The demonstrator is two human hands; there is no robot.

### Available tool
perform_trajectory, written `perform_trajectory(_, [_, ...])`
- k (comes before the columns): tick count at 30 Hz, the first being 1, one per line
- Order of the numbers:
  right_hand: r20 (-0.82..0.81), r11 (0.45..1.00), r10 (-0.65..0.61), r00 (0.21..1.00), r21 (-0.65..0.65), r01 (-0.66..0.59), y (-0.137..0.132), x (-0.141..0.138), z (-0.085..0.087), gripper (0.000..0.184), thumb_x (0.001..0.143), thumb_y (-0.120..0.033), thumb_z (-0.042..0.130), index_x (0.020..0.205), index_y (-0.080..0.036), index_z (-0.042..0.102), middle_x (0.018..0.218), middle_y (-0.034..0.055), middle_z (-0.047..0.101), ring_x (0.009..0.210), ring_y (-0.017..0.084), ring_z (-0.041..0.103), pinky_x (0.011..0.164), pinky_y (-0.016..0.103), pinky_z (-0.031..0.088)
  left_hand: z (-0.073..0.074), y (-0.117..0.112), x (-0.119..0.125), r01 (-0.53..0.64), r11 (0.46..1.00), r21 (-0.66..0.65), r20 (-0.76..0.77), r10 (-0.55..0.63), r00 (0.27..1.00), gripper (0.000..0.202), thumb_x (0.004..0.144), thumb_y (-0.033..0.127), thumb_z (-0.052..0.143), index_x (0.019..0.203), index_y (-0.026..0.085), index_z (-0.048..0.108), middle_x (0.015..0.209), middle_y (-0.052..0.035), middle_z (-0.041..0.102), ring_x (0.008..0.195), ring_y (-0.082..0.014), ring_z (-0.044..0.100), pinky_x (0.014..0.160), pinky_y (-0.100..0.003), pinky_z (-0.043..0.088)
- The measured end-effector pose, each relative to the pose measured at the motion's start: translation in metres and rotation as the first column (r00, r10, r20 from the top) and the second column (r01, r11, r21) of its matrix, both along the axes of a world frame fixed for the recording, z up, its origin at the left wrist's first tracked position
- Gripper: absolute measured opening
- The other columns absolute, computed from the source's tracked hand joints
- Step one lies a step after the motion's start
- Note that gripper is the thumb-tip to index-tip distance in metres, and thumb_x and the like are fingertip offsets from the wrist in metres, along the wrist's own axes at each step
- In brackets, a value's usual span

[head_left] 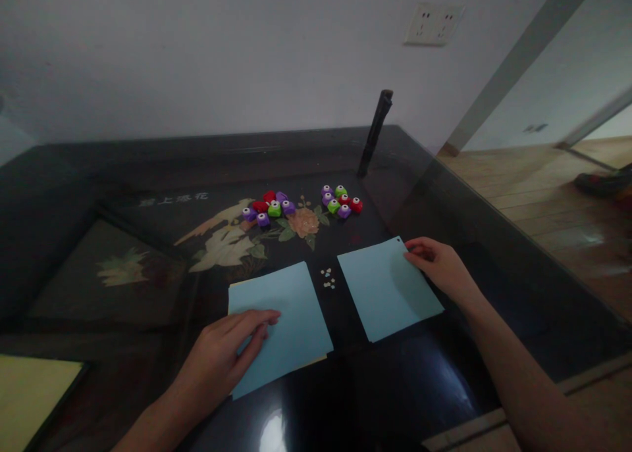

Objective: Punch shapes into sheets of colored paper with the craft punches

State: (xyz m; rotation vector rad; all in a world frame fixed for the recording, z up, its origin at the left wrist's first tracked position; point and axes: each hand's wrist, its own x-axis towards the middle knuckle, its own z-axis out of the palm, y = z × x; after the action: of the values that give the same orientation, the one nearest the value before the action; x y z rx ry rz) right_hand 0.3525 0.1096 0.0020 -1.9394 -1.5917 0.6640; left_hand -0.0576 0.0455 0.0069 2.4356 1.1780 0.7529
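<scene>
Two light blue paper sheets lie on a dark glossy table [74, 254]. My left hand [224, 356] rests flat on the left blue sheet [291, 324], which lies on a stack with a yellow edge showing beneath it; the fingers are stretched out. My right hand [437, 264] touches the right edge of the right blue sheet [388, 287], fingers curled at the paper's edge. That sheet has a small punched hole near its top corner. Tiny paper bits [328, 278] lie between the two sheets.
Two clusters of small coloured paper punches sit farther back, one at the left [269, 206] and one at the right [340, 200]. A dark upright post [375, 133] stands at the table's far edge. A yellow sheet [29, 396] lies at the lower left.
</scene>
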Motion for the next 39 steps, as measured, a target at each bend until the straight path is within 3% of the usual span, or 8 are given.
perform_trajectory(9, [-0.017,0.999,-0.033,0.999,0.013,0.034,-0.001,-0.004,-0.002,0.032,0.071,-0.034,0.062,0.099,-0.019,0.063,0.07,0.0029,0.062,0.062,0.019,0.057,0.051,0.029,0.043,0.0,-0.001,-0.001,0.008,0.999,-0.037,0.015,-0.007,1.0,0.021,0.094,0.022,0.049,0.11,0.025,0.062,0.094,0.0016,0.074,0.079,-0.0105,0.072,0.075,-0.017,0.056])
perform_trajectory(23, [0.068,0.998,-0.033,0.997,0.057,0.029,-0.001,-0.007,0.0,0.026,0.071,-0.028,0.063,0.095,-0.02,0.064,0.067,0.0001,0.062,0.061,0.018,0.058,0.059,0.031,0.044,0.003,0.0,0.001,0.001,0.992,-0.128,0.041,0.005,0.999,0.022,0.094,0.022,0.046,0.107,0.022,0.064,0.089,-0.0012,0.074,0.074,-0.0122,0.071,0.068,-0.019,0.057])
perform_trajectory(30, [0.13,0.995,-0.039,0.991,0.095,0.027,-0.001,-0.007,-0.004,0.024,0.07,-0.029,0.063,0.093,-0.02,0.065,0.066,-0.001,0.059,0.061,0.017,0.057,0.061,0.031,0.044,0.003,0.002,0.003,-0.014,0.99,-0.142,0.037,0.02,0.999,0.021,0.094,0.022,0.046,0.103,0.021,0.065,0.088,-0.0009,0.075,0.077,-0.0123,0.071,0.073,-0.02,0.056])
perform_trajectory(36, [0.221,0.994,-0.069,0.973,0.094,0.049,0.0,-0.004,-0.006,0.028,0.069,-0.035,0.063,0.093,-0.02,0.066,0.064,-0.0011,0.054,0.059,0.018,0.055,0.059,0.032,0.042,0.009,0.006,-0.001,-0.075,0.962,-0.261,0.101,0.104,0.989,0.027,0.095,0.022,0.042,0.116,0.02,0.059,0.09,-0.0011,0.073,0.072,-0.0103,0.069,0.059,-0.017,0.053])
perform_trajectory(39, [0.196,0.986,-0.084,0.977,0.157,0.054,-0.002,-0.006,-0.001,0.029,0.072,-0.041,0.061,0.091,-0.02,0.067,0.065,0.0008,0.056,0.061,0.02,0.056,0.06,0.033,0.043,0.01,0.015,-0.01,-0.164,0.962,-0.22,0.11,0.192,0.975,0.025,0.095,0.023,0.042,0.111,0.019,0.062,0.088,-0.002,0.072,0.078,-0.013,0.069,0.071,-0.023,0.054])
